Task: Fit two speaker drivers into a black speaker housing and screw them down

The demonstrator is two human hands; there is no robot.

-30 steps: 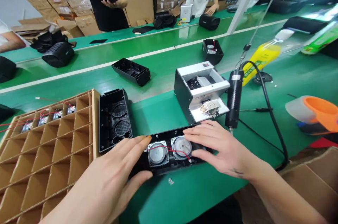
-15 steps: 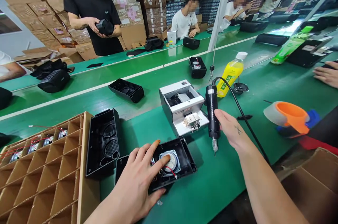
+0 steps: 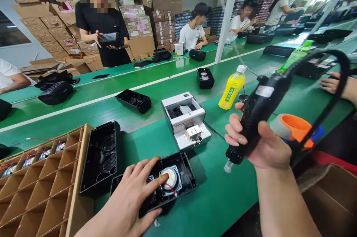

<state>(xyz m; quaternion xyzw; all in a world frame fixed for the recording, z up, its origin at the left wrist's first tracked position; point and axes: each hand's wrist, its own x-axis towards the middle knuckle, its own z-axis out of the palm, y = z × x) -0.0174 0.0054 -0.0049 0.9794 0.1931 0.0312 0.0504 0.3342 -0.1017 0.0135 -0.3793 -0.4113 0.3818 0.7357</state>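
Observation:
My left hand [image 3: 131, 194] lies spread across a black speaker housing [image 3: 186, 188], its fingers stretched out. The index fingertip rests on a round speaker driver [image 3: 170, 179] with a red wire, seated inside; part of a second driver shows beside my fingers. In my right hand [image 3: 267, 147] is a black electric screwdriver [image 3: 255, 118], raised above the bench and tilted, its tip [image 3: 228, 167] pointing down left. My fingers are wrapped round its body. A white screw feeder [image 3: 185, 118] stands between the hands, beyond the housing.
Left, a cardboard divider box [image 3: 50, 192] holds several drivers, beside another open housing [image 3: 102, 155]. A yellow drink bottle [image 3: 232, 88] and orange tape roll [image 3: 295, 127] stand right. More housings lie on the green conveyor [image 3: 167, 86]. A thick cable [image 3: 338, 58] loops from the screwdriver. Co-workers sit and stand beyond.
My right hand has closed round the screwdriver, which hung upright beside the feeder, and brought it nearer, tilted. My left hand stays on the housing. The view has shifted slightly.

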